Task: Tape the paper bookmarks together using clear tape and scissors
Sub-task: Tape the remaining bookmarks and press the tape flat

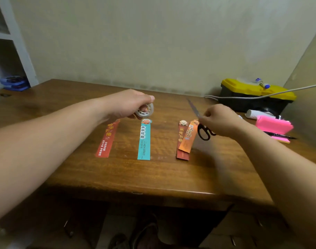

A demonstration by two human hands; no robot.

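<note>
Several paper bookmarks lie on the wooden table [153, 178]. A red bookmark [107, 139] is on the left, a teal bookmark [144, 141] in the middle. On the right an orange bookmark [188, 137] overlaps a dark red bookmark [182, 153]. My left hand [128, 105] holds a roll of clear tape [145, 110] above the tops of the red and teal bookmarks. My right hand [223, 121] grips black-handled scissors [204, 131] above the orange bookmark, with the blades pointing up and away to the left.
A black toolbox with a yellow lid [256, 94] stands at the back right with a white cable [279, 92] across it. Pink sticky notes [274, 125], a pen [281, 136] and a white roll [256, 114] lie near the right edge. White shelves [11, 42] stand at the left.
</note>
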